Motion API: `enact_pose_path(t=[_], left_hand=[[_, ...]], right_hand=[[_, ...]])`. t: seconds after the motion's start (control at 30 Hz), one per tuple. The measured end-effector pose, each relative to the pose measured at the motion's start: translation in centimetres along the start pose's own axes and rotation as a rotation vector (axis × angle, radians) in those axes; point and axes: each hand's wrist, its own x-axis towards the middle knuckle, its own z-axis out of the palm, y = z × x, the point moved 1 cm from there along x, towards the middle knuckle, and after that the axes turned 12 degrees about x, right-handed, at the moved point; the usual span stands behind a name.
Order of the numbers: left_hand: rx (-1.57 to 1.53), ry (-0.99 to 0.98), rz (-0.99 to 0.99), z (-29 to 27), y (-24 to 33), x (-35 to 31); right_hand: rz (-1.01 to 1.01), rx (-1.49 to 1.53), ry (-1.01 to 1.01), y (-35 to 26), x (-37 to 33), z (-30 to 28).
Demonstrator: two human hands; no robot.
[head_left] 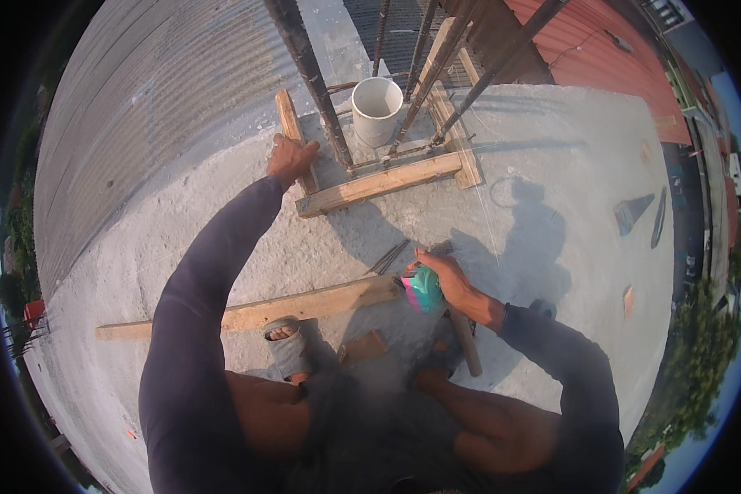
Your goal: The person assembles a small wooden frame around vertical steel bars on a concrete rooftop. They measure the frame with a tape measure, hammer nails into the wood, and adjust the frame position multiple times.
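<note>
My left hand (291,160) is closed over the short wooden board (289,118) at the left of a low wooden frame on the concrete. The frame's front board (379,186) meets it at a corner. Inside the frame, a white plastic pipe (376,128) stands among upright steel bars (311,74). Nearer to me, my right hand (446,278) grips a teal and pink tape measure (422,289), its fingers partly hidden from view. Thin dark nails (388,258) lie just beyond it. Under my right wrist shows a wooden hammer handle (466,344); its head is hidden.
A long plank (313,304) crosses the slab before my feet, with a small wood piece (364,347) nearby. At right lie a flat triangular tool (631,212) and a dark slender object (659,218). Corrugated roofing (156,99) borders the slab at left; a red roof (609,49) lies beyond.
</note>
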Motion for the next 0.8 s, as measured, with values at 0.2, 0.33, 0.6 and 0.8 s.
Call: enact_pose_path(t=[0.2,0.33,0.6,0.8], left_hand=[[-0.141,0.184,0.498,-4.6,0.3,-12.6],[0.069,-0.093,0.869,-2.5,1.3,-24.0],[-0.065,-0.245,0.787,-0.1,1.4,-24.1],[-0.442,-0.589,0.447,-0.6,0.3,-23.8]], right_hand=[[-0.098,0.149,-0.104,-1.0,0.4,-0.1],[-0.022,0.286,-0.013,-1.1,1.1,2.3],[0.000,0.484,0.032,-1.6,-1.2,8.2],[0.034,0.416,-0.034,-1.6,-3.7,8.6]])
